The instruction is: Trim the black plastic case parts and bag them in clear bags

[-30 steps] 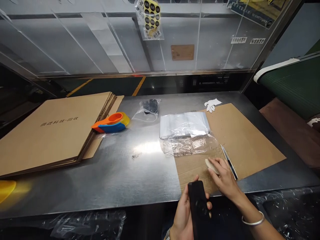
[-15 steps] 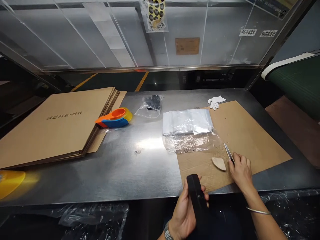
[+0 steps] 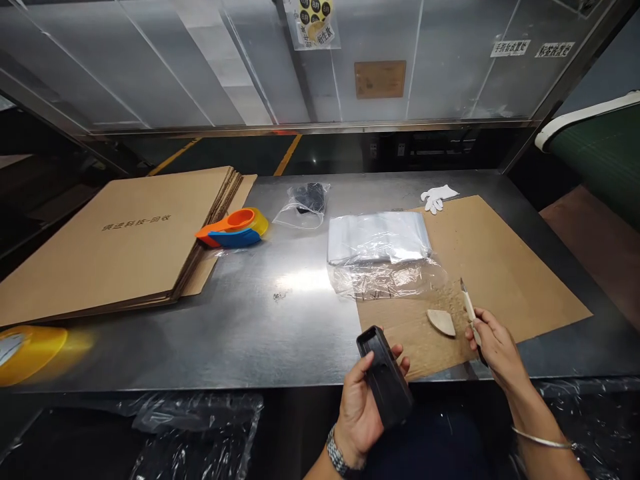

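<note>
My left hand is closed round a black oblong case, held just over the near edge of the steel table. My right hand is closed on a slim metal knife, its blade pointing away from me over a brown cardboard sheet. A small pale wedge-shaped piece lies on the cardboard just left of my right hand. Beyond it lie a stack of clear plastic bags and a crumpled clear bag.
A pile of flat cardboard boxes fills the left of the table, with an orange and blue tape dispenser beside it. A small bag with black parts and a white glove lie farther back. A yellow tape roll sits at the left edge.
My right hand let go of the pale wedge, moved right and picked the knife up off the cardboard. My left hand tilted the black case.
</note>
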The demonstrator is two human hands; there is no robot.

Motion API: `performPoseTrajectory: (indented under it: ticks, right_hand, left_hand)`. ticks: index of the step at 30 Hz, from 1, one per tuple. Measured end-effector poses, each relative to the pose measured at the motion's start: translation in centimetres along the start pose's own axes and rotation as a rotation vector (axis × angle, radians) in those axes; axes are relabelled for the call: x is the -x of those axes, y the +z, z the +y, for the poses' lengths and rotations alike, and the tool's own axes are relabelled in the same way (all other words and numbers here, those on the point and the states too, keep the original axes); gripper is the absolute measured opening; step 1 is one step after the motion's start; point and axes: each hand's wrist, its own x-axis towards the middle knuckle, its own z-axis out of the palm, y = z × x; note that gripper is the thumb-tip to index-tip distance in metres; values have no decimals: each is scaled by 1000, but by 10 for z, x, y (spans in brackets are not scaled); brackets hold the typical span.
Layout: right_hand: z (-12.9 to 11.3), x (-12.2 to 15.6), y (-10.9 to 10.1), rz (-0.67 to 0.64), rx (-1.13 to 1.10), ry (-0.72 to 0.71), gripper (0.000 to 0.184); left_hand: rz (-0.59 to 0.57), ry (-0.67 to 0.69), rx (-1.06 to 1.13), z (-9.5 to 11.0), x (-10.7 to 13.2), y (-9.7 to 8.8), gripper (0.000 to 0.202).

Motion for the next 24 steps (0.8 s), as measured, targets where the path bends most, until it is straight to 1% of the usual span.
performPoseTrajectory:
  ticks: [1,2,4,6,8,10,13,15,18,24]
  right_hand:
    - [-11,11,-1,-83,-96,0,35]
    - [-22,23,-2,-186,-264,24,36]
    - [-41,46,-4,-375,-490,69,38]
    - [-56,65,-8,-548,-585,74,35]
    - [-65,78,-11,-666,-581,27,32]
    - [-70,85,-12,-702,-503,-52,31]
    - [-74,87,-11,-672,-336,-180,30]
    - [-76,88,-9,-665,-274,-232,26]
    - [-83,90,-7,-702,-176,-242,26]
    - [-99,99,-7,-880,87,-251,28]
  left_hand:
    - [-16,8,25,1,0,1,26]
    - [-23,28,31,1,0,3,32]
    - [-9,76,-17,0,0,7,47]
    - [27,135,-104,-2,0,11,55]
    - [57,175,-174,-3,1,14,59]
    - [81,203,-204,-3,2,16,60]
    - [95,210,-206,-1,3,17,62]
    - [119,212,-213,0,4,17,62]
    - [160,270,-222,0,5,18,61]
    - [190,412,-222,-1,7,22,56]
